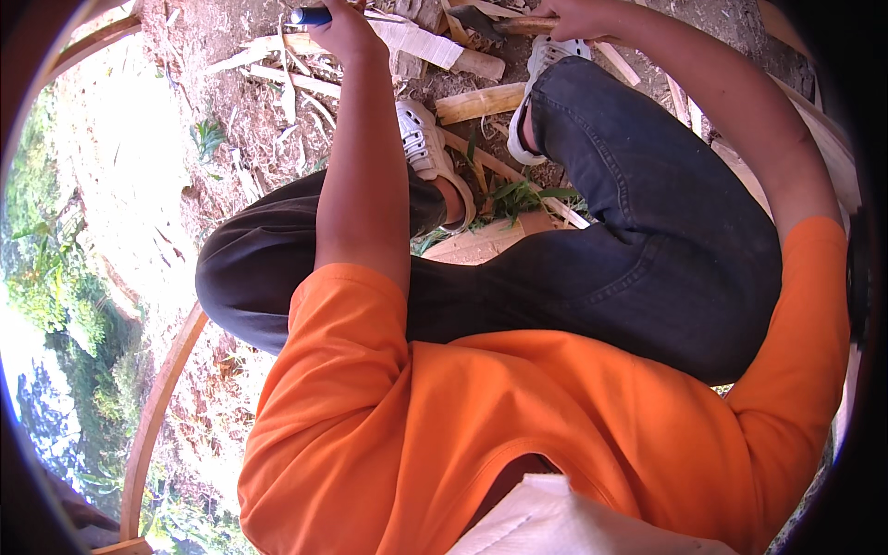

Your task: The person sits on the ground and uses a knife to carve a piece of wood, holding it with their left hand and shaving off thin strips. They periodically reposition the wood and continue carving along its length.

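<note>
Head view shows us a dark-ended wooden tool (527, 26) near the top edge, at our right hand (572, 17); whether that hand closes on it we cannot tell. We judge it stiff, best held by its wood. Well apart, our left hand (348, 31) is clamped on a blue cylinder (313, 16), probably light and smooth.

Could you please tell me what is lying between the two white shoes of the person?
In the head view, a yellowish piece of wood lies between the left shoe and the right shoe.
</note>
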The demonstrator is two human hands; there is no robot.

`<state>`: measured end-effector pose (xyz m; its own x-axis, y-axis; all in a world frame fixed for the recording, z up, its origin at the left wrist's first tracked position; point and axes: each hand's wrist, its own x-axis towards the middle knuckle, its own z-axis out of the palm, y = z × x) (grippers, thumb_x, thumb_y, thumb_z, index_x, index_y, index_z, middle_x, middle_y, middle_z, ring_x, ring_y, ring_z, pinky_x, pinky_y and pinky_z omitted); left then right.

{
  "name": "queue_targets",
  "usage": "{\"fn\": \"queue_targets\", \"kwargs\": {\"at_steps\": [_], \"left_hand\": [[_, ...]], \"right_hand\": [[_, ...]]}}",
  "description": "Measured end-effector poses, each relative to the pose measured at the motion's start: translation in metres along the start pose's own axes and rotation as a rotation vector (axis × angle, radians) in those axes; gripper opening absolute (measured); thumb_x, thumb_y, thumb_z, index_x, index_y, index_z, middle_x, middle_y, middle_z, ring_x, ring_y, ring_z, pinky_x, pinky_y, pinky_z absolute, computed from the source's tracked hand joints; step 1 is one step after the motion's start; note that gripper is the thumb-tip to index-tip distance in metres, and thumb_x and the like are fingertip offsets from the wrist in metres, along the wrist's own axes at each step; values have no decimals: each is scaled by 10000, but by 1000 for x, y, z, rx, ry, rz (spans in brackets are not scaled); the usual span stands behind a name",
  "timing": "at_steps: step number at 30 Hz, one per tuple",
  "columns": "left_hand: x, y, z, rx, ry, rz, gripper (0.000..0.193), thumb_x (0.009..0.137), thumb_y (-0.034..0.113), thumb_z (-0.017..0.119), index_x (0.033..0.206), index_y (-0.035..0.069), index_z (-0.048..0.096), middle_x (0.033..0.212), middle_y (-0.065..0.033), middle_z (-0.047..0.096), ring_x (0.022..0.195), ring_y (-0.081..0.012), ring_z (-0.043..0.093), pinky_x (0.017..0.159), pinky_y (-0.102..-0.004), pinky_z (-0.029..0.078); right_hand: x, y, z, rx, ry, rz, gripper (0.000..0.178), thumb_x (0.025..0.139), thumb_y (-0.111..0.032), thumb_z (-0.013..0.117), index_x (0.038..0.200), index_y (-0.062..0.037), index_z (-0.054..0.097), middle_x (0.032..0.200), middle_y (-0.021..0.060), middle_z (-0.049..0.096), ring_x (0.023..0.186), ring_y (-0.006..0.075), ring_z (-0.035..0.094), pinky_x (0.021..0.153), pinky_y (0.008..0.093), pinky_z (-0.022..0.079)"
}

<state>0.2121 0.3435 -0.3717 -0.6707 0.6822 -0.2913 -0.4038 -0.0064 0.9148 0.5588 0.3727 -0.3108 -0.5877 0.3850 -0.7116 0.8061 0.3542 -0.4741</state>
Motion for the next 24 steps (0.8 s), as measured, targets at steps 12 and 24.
{"fn": "queue_targets", "kwargs": {"at_steps": [12, 24], "left_hand": [[-22, 6, 17, 162, 9, 45, 284, 993, 292, 722, 950, 53, 575, 824, -26, 579, 703, -132, 556, 662, -294, 531], [-18, -5, -11, 233, -128, 100, 326, 1006, 347, 701, 910, 54, 594, 842, -42, 624, 750, -131, 587, 731, -309, 516]], "right_hand": [[-4, 4, -4, -20, 102, -63, 521, 777, -312, 822, 1274, -194, 713, 926, 159, 746, 797, 303, 717, 728, 442, 567], [-39, -44, -60, 47, 214, -10, 467, 776, -287, 754, 1214, -127, 735, 867, 188, 737, 765, 308, 716, 713, 441, 556]]}}
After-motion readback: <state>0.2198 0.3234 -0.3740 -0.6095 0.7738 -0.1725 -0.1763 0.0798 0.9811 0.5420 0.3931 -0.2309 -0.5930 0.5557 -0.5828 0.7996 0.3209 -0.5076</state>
